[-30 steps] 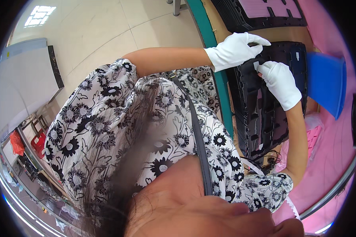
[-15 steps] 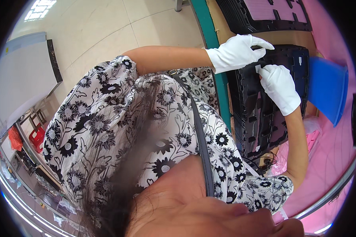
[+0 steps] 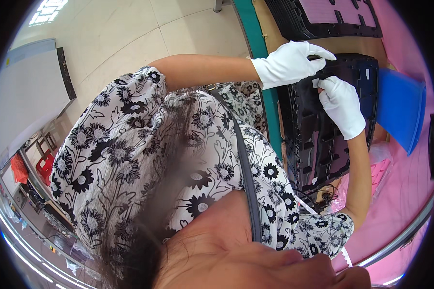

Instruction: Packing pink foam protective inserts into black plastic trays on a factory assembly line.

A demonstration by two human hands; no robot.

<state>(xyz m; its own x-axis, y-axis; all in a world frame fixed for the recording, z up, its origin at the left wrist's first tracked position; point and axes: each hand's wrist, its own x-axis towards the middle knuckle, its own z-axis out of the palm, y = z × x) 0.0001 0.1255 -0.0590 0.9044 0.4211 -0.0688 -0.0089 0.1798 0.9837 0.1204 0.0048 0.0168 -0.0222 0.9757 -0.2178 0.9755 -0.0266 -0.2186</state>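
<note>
My left hand, in a white glove, reaches from the upper left over the edge of a stack of black plastic trays. Its index finger and thumb are stretched out with a gap between them, and nothing shows in it. Just below it, my right hand, also white-gloved, bends its fingers down over the top tray. Between those closed fingertips is a small white piece, perhaps a sticker or a bit of tape. A similar white patch sits on the black surface near the far edge.
A second black tray stack with a pink inside stands at the top right. Beyond my trays lies a blue plastic container on a pink surface. Dark cables and clear wrap are near my right forearm. A green table edge runs alongside.
My right hand has shifted slightly up and to the right with the small white piece. My left hand has hardly moved.
</note>
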